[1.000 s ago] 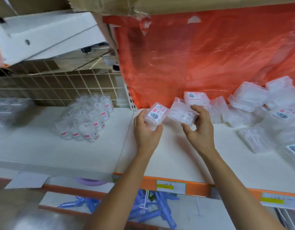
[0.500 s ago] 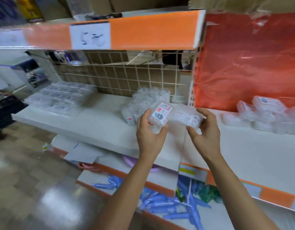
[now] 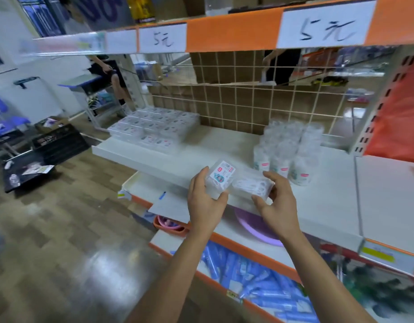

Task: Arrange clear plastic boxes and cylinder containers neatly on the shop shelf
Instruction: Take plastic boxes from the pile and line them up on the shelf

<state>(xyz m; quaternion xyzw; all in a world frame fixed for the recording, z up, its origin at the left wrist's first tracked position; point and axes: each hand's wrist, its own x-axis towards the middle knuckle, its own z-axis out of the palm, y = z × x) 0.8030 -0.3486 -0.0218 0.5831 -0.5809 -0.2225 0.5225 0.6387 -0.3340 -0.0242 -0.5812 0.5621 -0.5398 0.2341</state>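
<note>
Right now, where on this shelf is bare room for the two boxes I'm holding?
Bare shelf lies between the stacked flat boxes on the left and the cylinder containers on the right, back to the wire grid. Those two groups are crowded.

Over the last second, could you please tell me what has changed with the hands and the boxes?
Both hands carried their boxes leftward, from in front of the red sheet to in front of the cylinder containers. Unchanged: the left hand grips the labelled box, the right hand the clear box.
</note>
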